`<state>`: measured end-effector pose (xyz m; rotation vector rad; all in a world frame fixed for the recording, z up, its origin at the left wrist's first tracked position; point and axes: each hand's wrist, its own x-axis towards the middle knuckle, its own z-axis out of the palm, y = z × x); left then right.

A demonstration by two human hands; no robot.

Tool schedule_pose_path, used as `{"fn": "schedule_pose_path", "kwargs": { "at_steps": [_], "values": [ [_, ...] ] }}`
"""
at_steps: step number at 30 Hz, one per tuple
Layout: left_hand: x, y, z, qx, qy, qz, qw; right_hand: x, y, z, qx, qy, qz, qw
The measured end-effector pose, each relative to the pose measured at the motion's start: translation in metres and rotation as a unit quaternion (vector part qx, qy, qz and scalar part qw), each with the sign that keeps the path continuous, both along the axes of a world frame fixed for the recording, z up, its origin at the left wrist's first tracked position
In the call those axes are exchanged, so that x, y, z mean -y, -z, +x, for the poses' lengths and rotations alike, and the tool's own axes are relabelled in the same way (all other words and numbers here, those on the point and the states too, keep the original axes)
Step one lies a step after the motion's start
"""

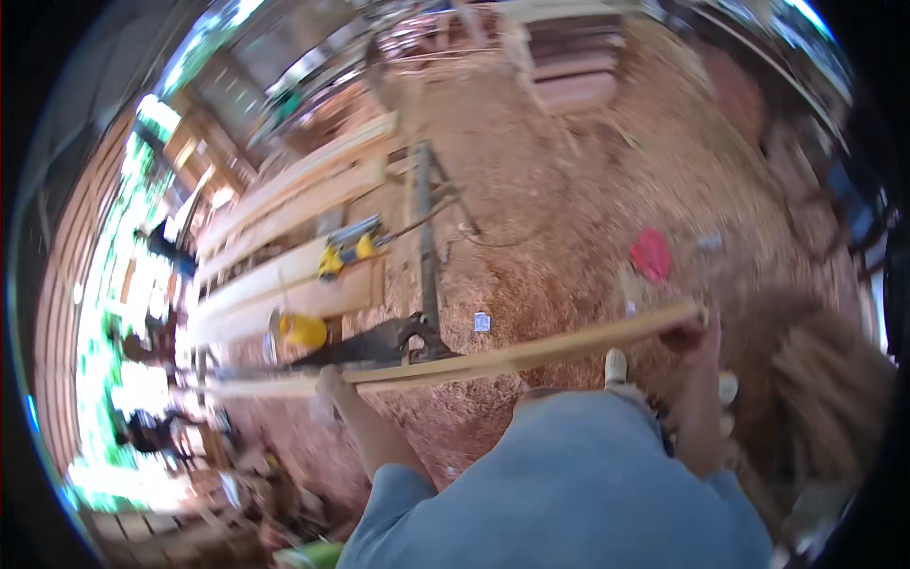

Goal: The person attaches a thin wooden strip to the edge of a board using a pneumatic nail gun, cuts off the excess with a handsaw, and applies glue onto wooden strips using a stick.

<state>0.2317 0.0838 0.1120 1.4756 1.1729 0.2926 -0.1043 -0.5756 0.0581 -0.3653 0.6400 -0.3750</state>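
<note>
Your left hand (334, 384) reaches forward, gripping the long wooden plank (545, 353) across your front; your right hand (695, 339), arm bent, clasps its right end. Blur smears both grips; the plank's left end is indistinct.

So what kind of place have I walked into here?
Most likely a woodworking yard or small sawmill: pale planks lie side by side, what looks like sawdust or shavings covers the ground, and the person holds a long board.
</note>
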Motion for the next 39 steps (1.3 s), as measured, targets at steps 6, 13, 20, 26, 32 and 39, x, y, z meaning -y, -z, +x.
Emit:
{"fn": "schedule_pose_path", "kwargs": {
  "at_steps": [6,13,20,26,32,39],
  "values": [
    [-0.063,0.042,-0.084,0.217,-0.056,-0.186,0.957,0.006,-0.027,-0.005,-0.114,-0.141,-0.172,0.968],
    [-0.033,0.053,-0.126,0.272,-0.07,-0.253,0.926,0.074,-0.017,0.008,-0.271,-0.396,-0.232,0.846],
    [0.008,0.06,-0.182,0.327,-0.112,-0.292,0.892,0.018,-0.114,0.073,-0.361,-0.4,-0.658,0.527],
    [0.112,0.014,-0.195,0.355,-0.127,-0.334,0.864,0.213,0.047,0.093,-0.216,-0.371,-0.556,0.711],
    [0.188,-0.047,-0.152,0.476,-0.028,-0.299,0.827,0.269,0.049,0.156,-0.207,-0.345,-0.648,0.647],
    [0.283,-0.144,-0.088,0.538,0.068,-0.239,0.806,0.307,0.082,0.186,-0.251,-0.356,-0.666,0.606]
  ]
}}
